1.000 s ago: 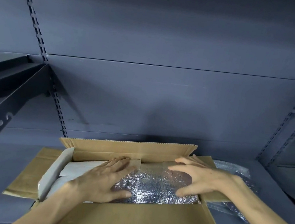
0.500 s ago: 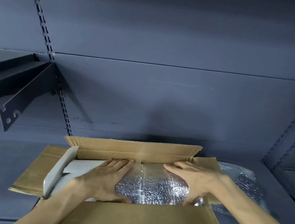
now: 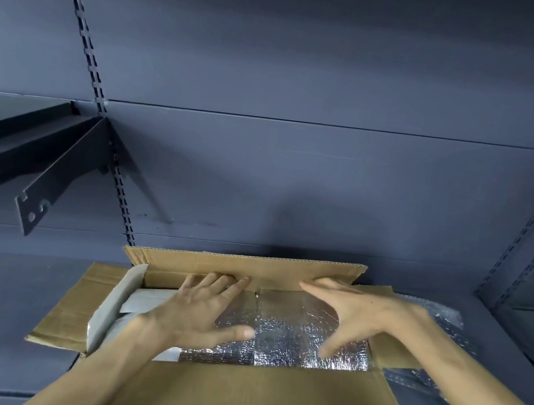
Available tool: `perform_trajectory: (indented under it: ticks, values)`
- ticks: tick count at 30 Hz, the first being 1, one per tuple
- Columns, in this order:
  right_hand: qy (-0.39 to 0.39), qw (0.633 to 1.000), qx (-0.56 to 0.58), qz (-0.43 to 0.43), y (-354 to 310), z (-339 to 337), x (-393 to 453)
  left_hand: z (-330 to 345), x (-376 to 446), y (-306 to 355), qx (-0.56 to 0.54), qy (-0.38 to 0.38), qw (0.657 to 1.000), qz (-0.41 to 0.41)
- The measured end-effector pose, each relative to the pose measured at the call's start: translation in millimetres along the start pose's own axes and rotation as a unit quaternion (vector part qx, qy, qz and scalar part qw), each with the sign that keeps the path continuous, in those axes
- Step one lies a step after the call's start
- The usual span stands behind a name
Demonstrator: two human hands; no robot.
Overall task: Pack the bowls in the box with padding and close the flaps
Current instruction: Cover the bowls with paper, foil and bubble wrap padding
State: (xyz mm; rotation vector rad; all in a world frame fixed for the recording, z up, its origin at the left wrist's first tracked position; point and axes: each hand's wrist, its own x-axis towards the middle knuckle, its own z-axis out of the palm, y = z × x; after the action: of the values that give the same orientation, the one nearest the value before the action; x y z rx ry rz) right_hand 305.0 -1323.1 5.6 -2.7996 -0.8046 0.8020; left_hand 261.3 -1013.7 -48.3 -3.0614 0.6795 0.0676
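Observation:
An open cardboard box (image 3: 268, 401) lies on a dark shelf with all its flaps spread out. A silver foil padding sheet (image 3: 286, 336) covers most of its inside, and white foam padding (image 3: 146, 298) lines the left end. No bowls can be seen; the padding hides whatever lies under it. My left hand (image 3: 202, 308) rests flat, fingers spread, on the left part of the foil, its fingertips at the back wall. My right hand (image 3: 353, 314) hovers over the right part with straight, spread fingers, the thumb pointing down at the foil.
The box's far flap (image 3: 244, 263) stands upright against the shelf's back panel. A sheet of bubble wrap (image 3: 438, 327) lies on the shelf right of the box. A metal shelf bracket (image 3: 45, 188) juts out at upper left. Slotted uprights run up the wall.
Both hands have slid from the middle of the foil toward the far wall of the box. The right hand has lifted off the foil and spread wider.

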Motion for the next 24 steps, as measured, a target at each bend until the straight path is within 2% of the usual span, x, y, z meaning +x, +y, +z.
perform_trajectory:
  ticks: [3,5,8,10,13,16,20,24]
  values:
    - [0.148,0.988,0.045,-0.024,12,-4,-14,-11,4,9,-0.014,0.103,0.994,0.012]
    - [0.269,0.960,0.078,-0.023,30,-1,-22,-21,10,24,-0.053,0.129,0.990,0.033]
    - [0.399,0.903,0.153,0.050,66,14,-35,-25,29,60,-0.126,0.135,0.979,0.081]
    - [0.434,0.872,0.184,0.128,91,31,-46,-25,48,88,-0.178,0.128,0.970,0.109]
    - [0.421,0.849,0.182,0.263,127,63,-69,-23,78,137,-0.191,0.121,0.963,0.149]
    - [0.369,0.846,0.118,0.366,158,102,-91,-18,109,185,-0.179,0.111,0.960,0.184]
    - [0.291,0.867,0.093,0.395,172,147,-101,-6,138,230,-0.152,0.074,0.965,0.201]
    - [0.253,0.895,0.094,0.355,175,165,-104,1,158,261,-0.077,0.043,0.974,0.207]
